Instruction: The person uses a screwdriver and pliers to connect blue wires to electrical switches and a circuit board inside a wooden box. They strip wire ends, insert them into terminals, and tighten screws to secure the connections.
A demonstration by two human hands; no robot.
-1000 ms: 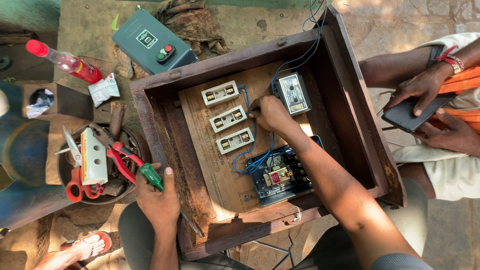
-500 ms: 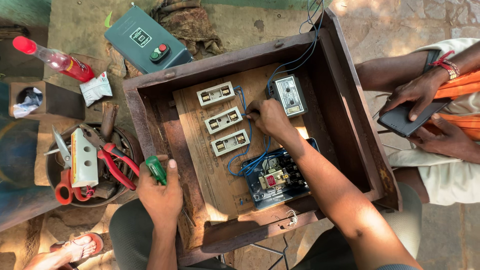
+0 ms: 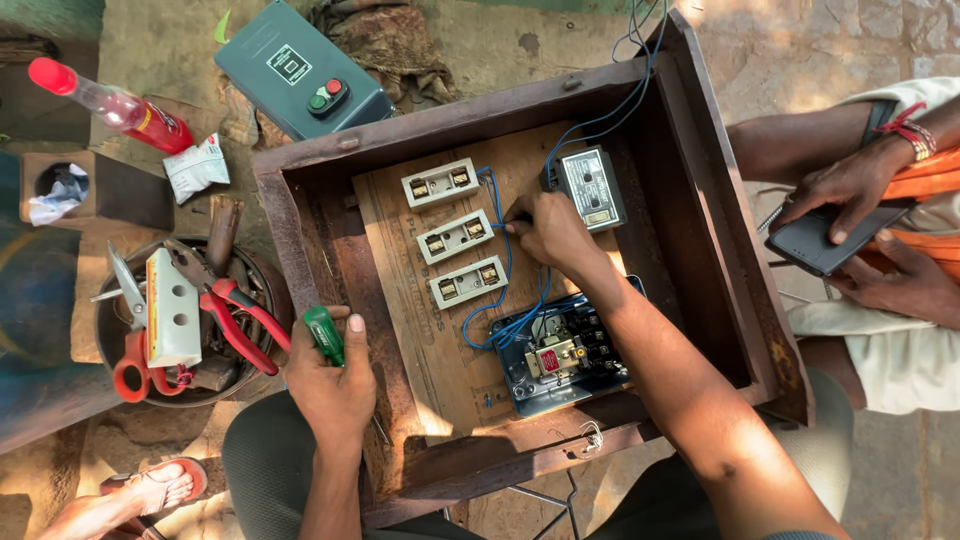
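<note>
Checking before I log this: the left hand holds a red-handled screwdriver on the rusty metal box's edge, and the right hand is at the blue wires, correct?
Not quite: in the head view the left hand holds a green-handled screwdriver, not red, on the rusty metal box. The right hand is at the blue wires.

Green screwdriver handle (image 3: 323, 333), blue wires (image 3: 497, 230), rusty-brown box (image 3: 300, 240).

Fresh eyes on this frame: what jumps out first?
The rusty metal box fills the middle, with a board carrying three white fuse holders and blue wires running to an open blue starter unit at its lower right. The right hand pinches the wires beside the middle holder, while the left hand grips a green-handled screwdriver on the box's left wall. Left of it, a bowl holds red pliers.
</note>
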